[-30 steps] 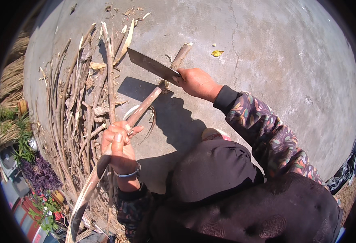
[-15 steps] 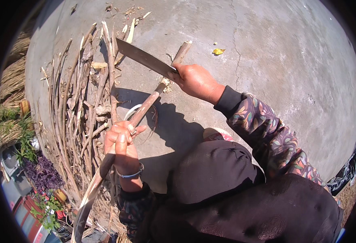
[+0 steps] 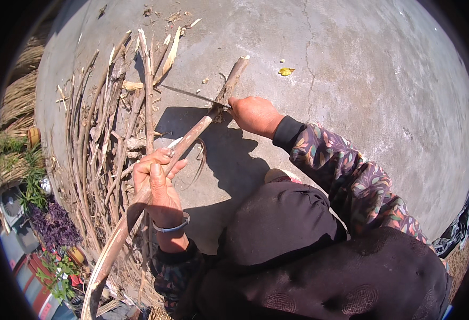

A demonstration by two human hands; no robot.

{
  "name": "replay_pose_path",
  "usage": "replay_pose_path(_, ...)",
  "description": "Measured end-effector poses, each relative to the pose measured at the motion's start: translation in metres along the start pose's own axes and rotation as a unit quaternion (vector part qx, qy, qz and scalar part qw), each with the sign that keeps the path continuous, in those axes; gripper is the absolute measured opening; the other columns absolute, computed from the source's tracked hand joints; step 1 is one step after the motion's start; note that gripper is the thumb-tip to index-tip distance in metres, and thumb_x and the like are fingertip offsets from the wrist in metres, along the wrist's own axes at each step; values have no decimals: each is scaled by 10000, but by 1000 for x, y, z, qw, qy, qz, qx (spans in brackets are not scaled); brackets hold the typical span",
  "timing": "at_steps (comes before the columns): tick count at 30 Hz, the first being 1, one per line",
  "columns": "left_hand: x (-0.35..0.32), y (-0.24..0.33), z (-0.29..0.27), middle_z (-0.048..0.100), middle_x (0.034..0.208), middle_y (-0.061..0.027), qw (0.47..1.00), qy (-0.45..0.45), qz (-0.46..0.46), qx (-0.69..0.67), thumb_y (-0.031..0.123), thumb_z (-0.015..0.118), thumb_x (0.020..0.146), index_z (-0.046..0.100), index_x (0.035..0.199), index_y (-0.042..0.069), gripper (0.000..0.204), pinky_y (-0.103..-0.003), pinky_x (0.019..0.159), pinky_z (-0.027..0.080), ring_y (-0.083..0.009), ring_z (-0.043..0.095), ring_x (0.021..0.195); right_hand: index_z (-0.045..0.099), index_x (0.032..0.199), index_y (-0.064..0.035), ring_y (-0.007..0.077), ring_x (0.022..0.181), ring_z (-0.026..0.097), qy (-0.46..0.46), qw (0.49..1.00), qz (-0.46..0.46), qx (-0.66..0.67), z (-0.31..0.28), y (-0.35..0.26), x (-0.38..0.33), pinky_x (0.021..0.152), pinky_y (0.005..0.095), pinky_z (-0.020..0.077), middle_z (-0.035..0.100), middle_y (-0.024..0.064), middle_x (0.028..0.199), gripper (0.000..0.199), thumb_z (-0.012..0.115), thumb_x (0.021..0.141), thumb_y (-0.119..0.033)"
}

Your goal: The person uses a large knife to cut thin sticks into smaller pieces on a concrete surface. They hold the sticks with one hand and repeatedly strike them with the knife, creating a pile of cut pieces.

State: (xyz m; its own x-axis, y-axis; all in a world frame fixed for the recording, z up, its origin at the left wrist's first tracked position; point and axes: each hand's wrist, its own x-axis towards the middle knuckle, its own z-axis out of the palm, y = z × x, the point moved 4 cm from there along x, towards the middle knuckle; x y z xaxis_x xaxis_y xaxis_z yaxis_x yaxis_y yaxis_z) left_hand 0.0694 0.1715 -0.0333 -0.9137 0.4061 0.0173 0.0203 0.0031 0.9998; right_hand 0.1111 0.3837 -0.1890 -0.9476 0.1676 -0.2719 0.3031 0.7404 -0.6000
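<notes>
Here — left fingers (image 3: 153, 159) grip branch (image 3: 189, 137); right fingers (image 3: 235, 105), cleaver (image 3: 190, 94).

The blade (image 3: 191, 95) has descended from its raised position over the branch (image 3: 186, 140) and now crosses it at the pale-chipped cut section. Its orientation has changed: the broad face shown earlier has turned out of view, leaving a thin, edge-on profile. The right grip (image 3: 255, 116) has lowered with the blade and shifted slightly near. The gap between blade and blade shadow (image 3: 178, 118) has narrowed. More of the branch's far section is exposed beyond the blade.
</notes>
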Motion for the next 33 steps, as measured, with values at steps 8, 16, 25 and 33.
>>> replay_pose_path(8,-7,11,9,546,1046,-135,985,161,51,46,445,418,1041,472,1072,18,431,-426,812,598,-286,579,1079,608,973,-44,411,825,681,4,1000,1,9,-3,-2,-3,708,512,536,689,217,829,172,565,854,-161)
replay_pose_path(16,-7,16,16,525,922,-116,986,167,1,-14,223,449,998,470,925,33,204,-444,784,566,-265,558,992,614,958,-51,409,832,677,5,1000,15,21,-2,2,-3,705,510,531,686,210,828,167,575,872,-189)
replay_pose_path(25,-5,14,22,446,720,-63,997,-43,59,-30,138,488,937,417,795,72,171,-412,711,515,-216,502,815,607,944,-51,414,812,661,36,998,14,47,2,8,-6,691,521,513,674,203,812,212,578,918,-259)
replay_pose_path(33,-9,9,16,412,673,-50,988,-117,92,39,112,480,915,410,761,73,174,-402,653,504,-214,485,781,592,957,-41,437,757,633,88,990,-6,113,-30,2,-9,655,530,487,642,223,762,151,609,897,-178)
